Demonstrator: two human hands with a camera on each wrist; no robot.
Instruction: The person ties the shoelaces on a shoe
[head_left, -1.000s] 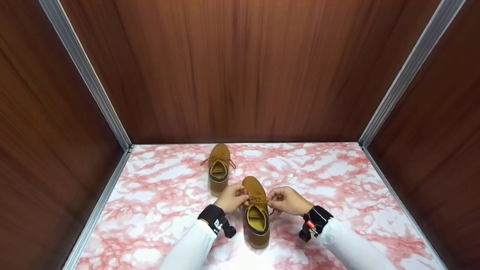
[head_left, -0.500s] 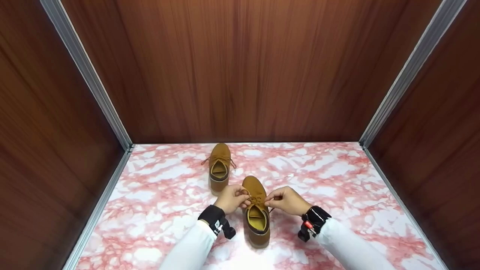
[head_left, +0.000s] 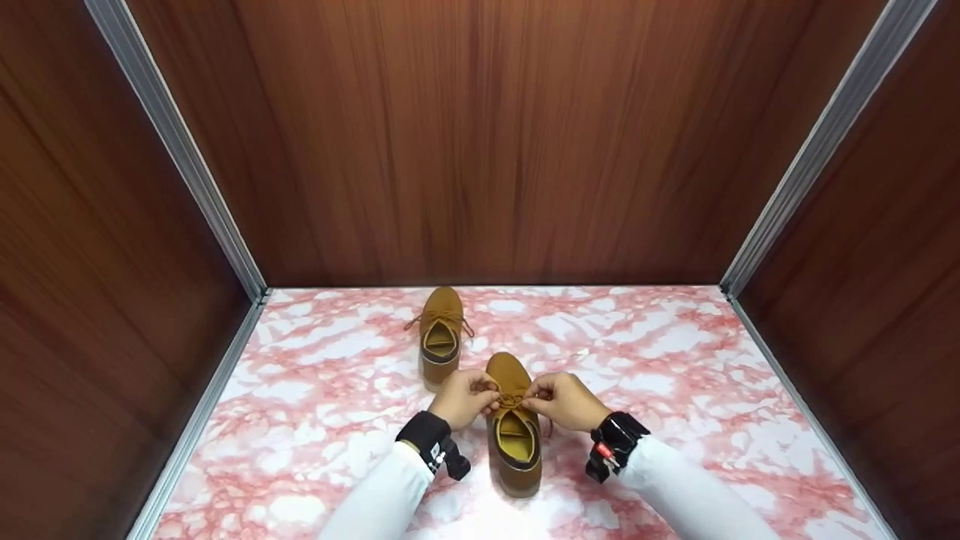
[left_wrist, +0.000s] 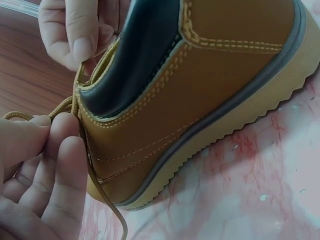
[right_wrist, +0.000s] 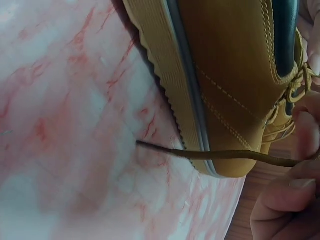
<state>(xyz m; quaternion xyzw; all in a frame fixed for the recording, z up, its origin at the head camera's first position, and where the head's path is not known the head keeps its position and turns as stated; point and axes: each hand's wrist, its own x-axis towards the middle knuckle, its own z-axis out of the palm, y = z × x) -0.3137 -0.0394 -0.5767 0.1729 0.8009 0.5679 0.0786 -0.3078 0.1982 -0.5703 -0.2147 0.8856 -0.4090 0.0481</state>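
Observation:
A tan lace-up shoe (head_left: 517,480) with a dark padded collar stands upright, toe away from me. At its left side my left hand (head_left: 463,397) pinches a loop of the shoelace (left_wrist: 64,106) between thumb and fingers. My right hand (head_left: 568,401) is over the laces from the right and grips the lace as well, close to the left fingertips. In the right wrist view a loose lace end (right_wrist: 225,154) hangs from the right fingers past the sole. The knot area is partly hidden by the fingers.
A matching tan shoe (head_left: 439,373) stands farther back to the left, its laces spread to both sides. Beneath both is a red-and-white marbled surface (head_left: 660,352). Brown wood-look panels (head_left: 480,150) with metal corner strips enclose the back and sides.
My right hand has moved left, from beside the shoe to over its laces, still pinching the lace. The left hand and both shoes stay about where they were.

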